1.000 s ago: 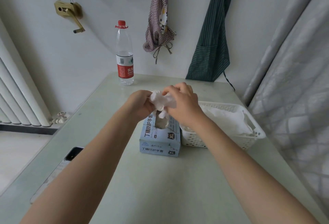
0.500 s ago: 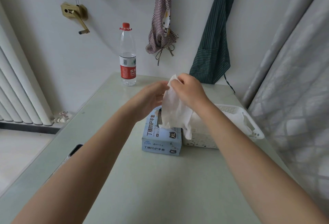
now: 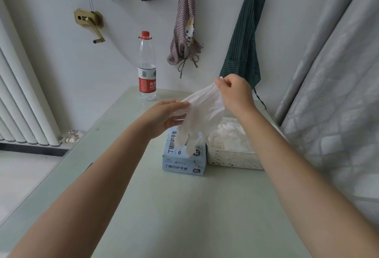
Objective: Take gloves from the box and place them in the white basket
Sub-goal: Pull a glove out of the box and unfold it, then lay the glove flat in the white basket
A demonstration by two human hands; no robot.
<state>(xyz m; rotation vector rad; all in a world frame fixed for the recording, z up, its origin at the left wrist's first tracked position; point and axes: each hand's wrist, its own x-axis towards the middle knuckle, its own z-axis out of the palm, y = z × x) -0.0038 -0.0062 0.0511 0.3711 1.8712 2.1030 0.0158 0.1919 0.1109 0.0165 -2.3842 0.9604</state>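
Glove out of the box, spread between both hands above the tabletop.

On the tabletop the white basket, already holding gloves, stands touching the box; above them the right hand pinches the glove at its cuff and the left hand pinches its side edge. Next, I judge: carry it right and let both grips go over the basket.

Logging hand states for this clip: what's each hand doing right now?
Left hand: pinching the cuff edge of the thin white disposable glove.
Right hand: pinching the same glove's cuff, higher up.
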